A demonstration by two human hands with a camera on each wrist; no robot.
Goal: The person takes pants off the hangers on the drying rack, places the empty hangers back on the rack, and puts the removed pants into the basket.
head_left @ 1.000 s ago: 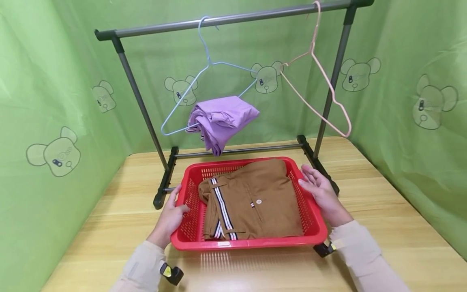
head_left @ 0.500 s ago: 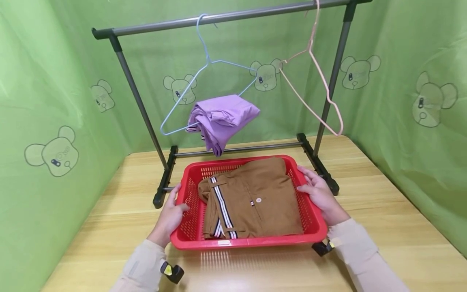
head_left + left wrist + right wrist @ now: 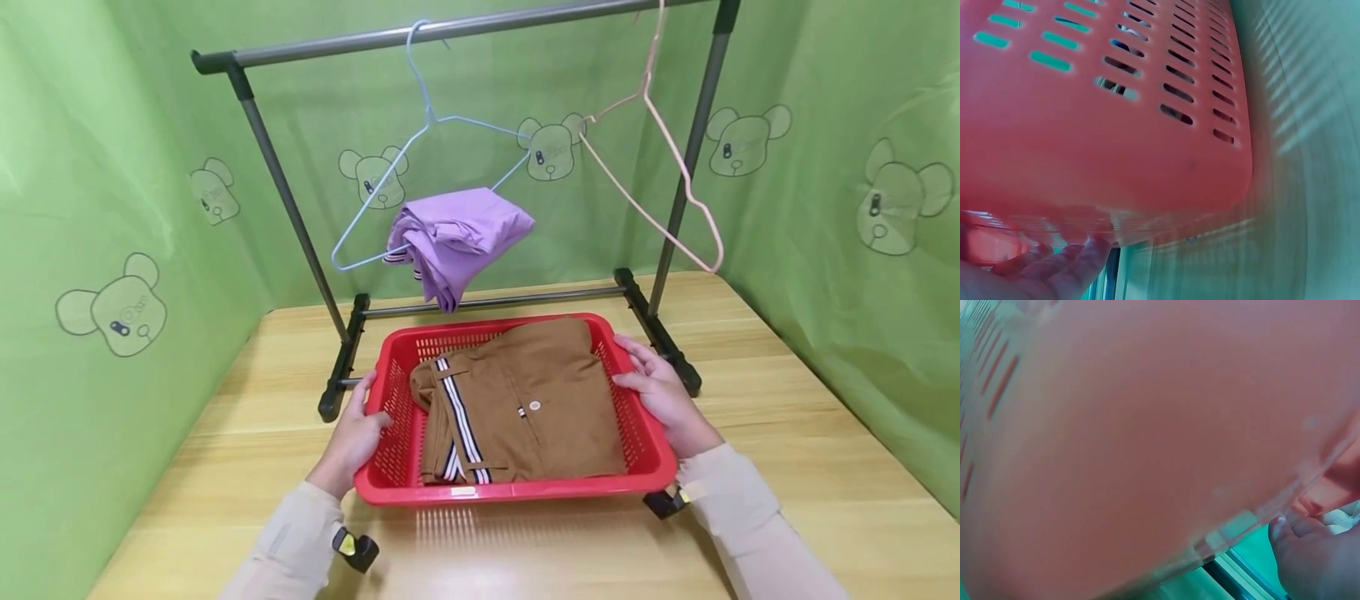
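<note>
A red plastic basket point(image 3: 517, 492) with slotted walls is held level in the head view, its slotted shadow on the table below. Inside lie folded brown trousers point(image 3: 562, 433) with belt loops, a white button and a striped band. My left hand point(image 3: 351, 442) grips the left side, thumb over the rim; in the left wrist view its fingers point(image 3: 1079, 269) reach along the basket's outside point(image 3: 1147, 162). On the opposite side my right hand point(image 3: 663, 402) grips the rim, thumb on top. The right wrist view shows that hand point(image 3: 1319, 556) at the rim beyond the basket wall point(image 3: 1147, 425).
Behind the basket stands a metal clothes rack point(image 3: 330, 47). From it hang a blue hanger point(image 3: 429, 114), with a folded purple garment point(image 3: 468, 237) over its lower bar, and a bare pink hanger point(image 3: 647, 83). Green curtains point(image 3: 112, 200) enclose the wooden table point(image 3: 795, 450).
My right hand has closed in on the basket's rim, its thumb coming over the edge. The pink hanger sways slightly. The head view has shifted a little; the basket stays nearly in place.
</note>
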